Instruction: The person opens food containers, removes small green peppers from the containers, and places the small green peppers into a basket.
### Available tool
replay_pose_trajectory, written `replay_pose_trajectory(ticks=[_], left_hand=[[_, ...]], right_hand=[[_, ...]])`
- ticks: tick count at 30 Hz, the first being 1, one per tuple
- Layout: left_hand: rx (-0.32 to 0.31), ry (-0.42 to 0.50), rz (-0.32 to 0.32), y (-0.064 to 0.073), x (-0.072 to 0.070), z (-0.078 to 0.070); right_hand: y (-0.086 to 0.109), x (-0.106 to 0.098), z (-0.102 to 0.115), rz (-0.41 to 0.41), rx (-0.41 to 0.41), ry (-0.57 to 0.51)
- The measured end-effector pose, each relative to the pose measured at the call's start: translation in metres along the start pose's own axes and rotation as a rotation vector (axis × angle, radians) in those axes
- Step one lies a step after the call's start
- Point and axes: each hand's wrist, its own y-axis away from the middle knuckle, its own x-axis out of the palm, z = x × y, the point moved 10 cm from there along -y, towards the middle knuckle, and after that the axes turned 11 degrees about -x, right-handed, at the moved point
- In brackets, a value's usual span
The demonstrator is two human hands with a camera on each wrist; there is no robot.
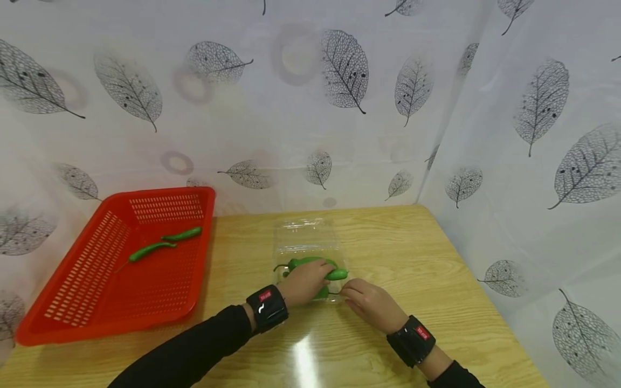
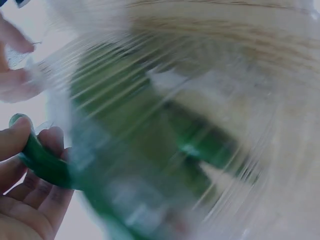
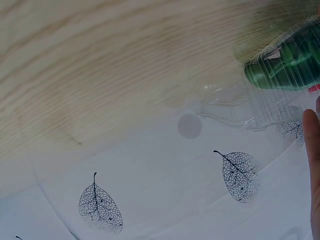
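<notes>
A clear plastic box stands on the table, its lid (image 1: 306, 238) folded back toward the wall. Several green chili peppers (image 1: 298, 263) lie in it, partly hidden by my left hand (image 1: 303, 283). That hand holds one green chili pepper (image 2: 45, 167) over the box between thumb and fingers. At the box's near right corner, my right hand (image 1: 371, 304) pinches the edge with thumb and fingertips; a thin pepper stem (image 1: 333, 293) reaches to them. The right wrist view catches the box's clear side (image 3: 227, 105) with only part of the fingers (image 3: 312, 145).
To the left sits a red plastic basket (image 1: 206, 258) with slotted walls, holding two green chili peppers (image 1: 150, 250). Wooden tabletop (image 1: 398, 248) extends around the box. Behind and to the right hangs a white curtain (image 1: 271, 124) printed with leaves.
</notes>
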Motion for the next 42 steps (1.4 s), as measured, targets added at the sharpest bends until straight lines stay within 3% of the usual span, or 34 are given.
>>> replay_pose_trajectory(ticks=[5,11,21,25,30,35,42], left_hand=[[-0.025,0.037,-0.010,0.009,-0.026,0.002],[-0.075,0.096,-0.059,0.020,-0.061,0.019],[-0.103,0.161,-0.184,0.041,-0.112,0.061],[-0.132,0.162,-0.193,0.043,-0.135,0.080],[-0.230,0.141,-0.210,0.044,-0.163,0.120],[-0.351,0.142,-0.226,0.051,-0.185,0.179],[-0.496,0.146,-0.170,0.072,-0.186,0.252]], right_hand=[[-0.001,0.004,0.000,0.026,0.017,-0.005],[-0.002,0.006,-0.001,0.039,0.022,0.002],[-0.005,0.006,-0.001,0.021,0.005,0.007],[-0.003,0.003,-0.002,0.000,-0.008,0.013],[-0.001,-0.001,-0.003,-0.011,-0.008,0.020],[-0.001,0.000,-0.003,0.006,0.004,0.015],[-0.001,0.003,-0.003,0.024,0.016,0.002]])
